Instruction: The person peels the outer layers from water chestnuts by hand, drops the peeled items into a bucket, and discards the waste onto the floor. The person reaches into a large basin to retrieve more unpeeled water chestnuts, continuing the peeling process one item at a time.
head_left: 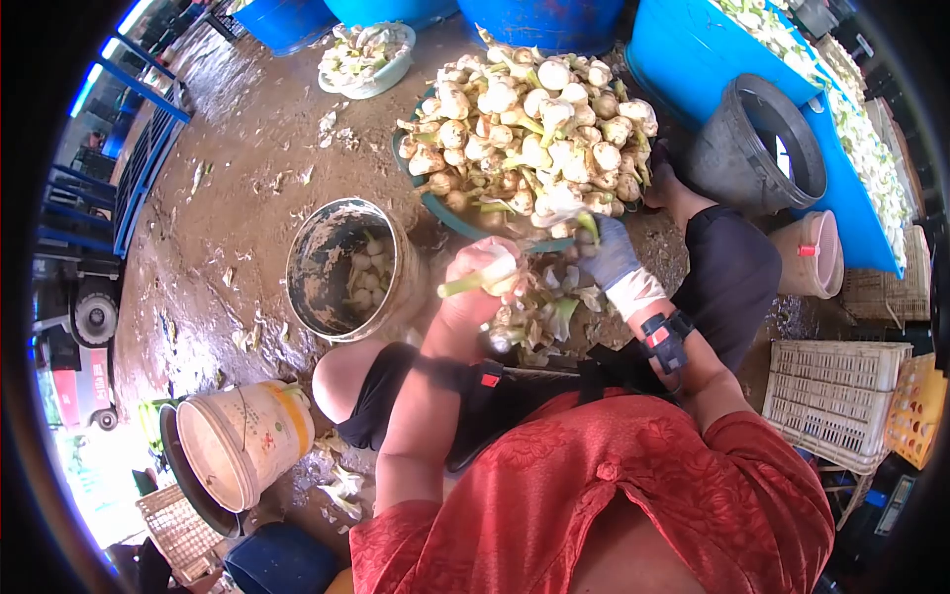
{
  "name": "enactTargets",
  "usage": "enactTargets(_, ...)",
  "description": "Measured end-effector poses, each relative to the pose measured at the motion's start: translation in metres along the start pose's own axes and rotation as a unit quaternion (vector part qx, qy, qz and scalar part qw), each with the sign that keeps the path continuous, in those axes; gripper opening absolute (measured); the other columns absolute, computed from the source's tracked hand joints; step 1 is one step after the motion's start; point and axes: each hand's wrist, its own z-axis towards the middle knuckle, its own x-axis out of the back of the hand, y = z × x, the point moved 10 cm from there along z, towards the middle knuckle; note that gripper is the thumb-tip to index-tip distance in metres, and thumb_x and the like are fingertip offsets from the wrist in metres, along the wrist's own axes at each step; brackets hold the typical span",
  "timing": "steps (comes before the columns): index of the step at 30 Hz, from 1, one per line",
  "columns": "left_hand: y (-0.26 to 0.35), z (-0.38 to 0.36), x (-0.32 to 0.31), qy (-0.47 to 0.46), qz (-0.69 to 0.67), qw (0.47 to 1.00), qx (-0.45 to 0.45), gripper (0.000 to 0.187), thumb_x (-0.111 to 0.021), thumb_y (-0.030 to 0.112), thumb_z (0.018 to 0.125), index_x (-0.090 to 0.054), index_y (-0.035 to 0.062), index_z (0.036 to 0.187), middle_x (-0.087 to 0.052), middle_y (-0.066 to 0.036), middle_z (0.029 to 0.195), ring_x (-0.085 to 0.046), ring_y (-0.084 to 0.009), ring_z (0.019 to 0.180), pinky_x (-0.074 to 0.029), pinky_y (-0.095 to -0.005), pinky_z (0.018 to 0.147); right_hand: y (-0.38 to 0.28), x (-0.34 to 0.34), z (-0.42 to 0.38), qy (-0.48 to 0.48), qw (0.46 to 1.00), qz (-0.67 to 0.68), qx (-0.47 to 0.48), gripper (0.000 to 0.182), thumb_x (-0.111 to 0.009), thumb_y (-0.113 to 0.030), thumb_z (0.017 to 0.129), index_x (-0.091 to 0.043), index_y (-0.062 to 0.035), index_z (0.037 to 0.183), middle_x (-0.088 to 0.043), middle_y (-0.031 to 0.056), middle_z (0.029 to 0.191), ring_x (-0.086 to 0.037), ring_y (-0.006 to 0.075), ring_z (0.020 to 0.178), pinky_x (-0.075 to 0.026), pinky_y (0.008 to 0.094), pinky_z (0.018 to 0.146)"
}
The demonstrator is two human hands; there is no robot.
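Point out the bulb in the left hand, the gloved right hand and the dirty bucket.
bulb [492, 265]: head view, on its pale rounded body.
right hand [612, 255]: head view, on the glove's back.
dirty bucket [319, 259]: head view, on its smeared inner wall.

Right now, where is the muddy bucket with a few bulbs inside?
In the head view, the muddy bucket stands on the wet floor, left of the left hand, below-left of the heaped bulb basin.
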Motion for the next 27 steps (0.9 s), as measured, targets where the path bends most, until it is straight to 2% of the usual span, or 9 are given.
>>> enactTargets(2,0.011,-0.003,0.000,0.004,0.033,0.999,-0.032,0.035,-0.057,0.026,0.077,-0.058,-0.0062,0.089,-0.057,-0.016,0.063,-0.057,-0.0263,0.056,-0.047,-0.0327,0.059,-0.002,-0.011,0.009,-0.116,0.971,0.207,-0.029,0.021,-0.059,-0.018,0.086,-0.059,-0.0011,0.098,-0.058,0.0069,0.073,-0.058,0.0144,0.060,-0.049,0.0300,0.059)
enactTargets(3,0.015,-0.005,0.012,0.038,0.030,0.996,-0.080,0.035,-0.053,0.028,0.081,-0.057,-0.0038,0.095,-0.060,-0.015,0.072,-0.059,-0.0267,0.064,-0.048,-0.0345,0.063,0.005,0.001,0.008,-0.097,0.989,-0.108,-0.014,0.023,-0.062,-0.017,0.083,-0.058,-0.0015,0.100,-0.060,0.0083,0.075,-0.060,0.0156,0.062,-0.050,0.0301,0.061)
enactTargets(5,0.009,-0.006,0.045,0.135,0.043,0.987,-0.079,0.034,-0.052,0.028,0.084,-0.056,-0.0018,0.099,-0.061,-0.015,0.079,-0.060,-0.0269,0.069,-0.048,-0.0358,0.065,0.001,-0.014,0.000,-0.109,0.803,-0.586,0.011,0.039,-0.071,-0.020,0.076,-0.057,-0.0025,0.107,-0.064,0.0138,0.085,-0.064,0.0222,0.073,-0.051,0.0322,0.070)
enactTargets(10,0.009,-0.020,0.063,0.294,0.048,0.946,-0.130,0.025,-0.050,0.019,0.090,-0.054,0.0021,0.107,-0.060,-0.012,0.095,-0.060,-0.0271,0.081,-0.050,-0.0402,0.074,-0.054,-0.080,-0.024,-0.049,0.848,-0.481,0.215,0.051,-0.077,-0.025,0.069,-0.055,-0.0043,0.111,-0.062,0.0165,0.099,-0.063,0.0309,0.084,-0.051,0.0359,0.077)
enactTargets(11,0.024,-0.016,0.046,0.230,0.317,0.903,-0.179,0.025,-0.055,0.011,0.086,-0.054,0.0000,0.108,-0.059,-0.012,0.096,-0.059,-0.0263,0.082,-0.050,-0.0394,0.072,-0.059,-0.095,-0.028,-0.056,0.833,-0.494,0.244,0.051,-0.077,-0.026,0.069,-0.056,-0.0046,0.110,-0.061,0.0163,0.100,-0.063,0.0306,0.085,-0.051,0.0369,0.076)
enactTargets(12,0.021,-0.015,0.054,0.228,0.318,0.903,-0.178,0.025,-0.055,0.011,0.086,-0.054,0.0000,0.108,-0.059,-0.012,0.096,-0.059,-0.0263,0.082,-0.050,-0.0394,0.072,-0.062,-0.108,-0.030,-0.064,0.815,-0.506,0.274,0.050,-0.077,-0.026,0.068,-0.057,-0.0050,0.108,-0.061,0.0160,0.101,-0.063,0.0303,0.086,-0.051,0.0379,0.075)
enactTargets(21,0.013,-0.023,0.060,0.302,0.107,0.936,-0.148,0.023,-0.053,0.022,0.091,-0.056,0.0009,0.101,-0.059,-0.009,0.096,-0.059,-0.0206,0.086,-0.050,-0.0366,0.073,-0.036,-0.092,-0.005,0.016,0.823,-0.501,0.269,0.010,-0.064,-0.015,0.076,-0.062,-0.0057,0.080,-0.061,0.0177,0.070,-0.060,0.0355,0.065,-0.047,0.0427,0.059)
enactTargets(25,0.022,-0.025,0.060,0.309,0.115,0.931,-0.157,0.025,-0.050,0.023,0.093,-0.058,0.0014,0.102,-0.059,-0.011,0.098,-0.058,-0.0203,0.089,-0.050,-0.0384,0.075,-0.025,-0.064,0.000,0.054,0.856,-0.473,0.200,0.012,-0.063,-0.016,0.077,-0.062,-0.0042,0.079,-0.062,0.0178,0.073,-0.061,0.0362,0.067,-0.048,0.0424,0.061)
enactTargets(27,0.022,-0.027,0.068,0.331,0.120,0.925,-0.145,0.033,-0.047,0.031,0.095,-0.054,0.0019,0.109,-0.062,-0.008,0.103,-0.060,-0.0217,0.091,-0.049,-0.0395,0.076,-0.001,-0.068,0.003,-0.027,0.790,-0.605,0.098,0.024,-0.066,-0.020,0.076,-0.060,-0.0042,0.093,-0.064,0.0174,0.082,-0.062,0.0353,0.074,-0.049,0.0407,0.067)
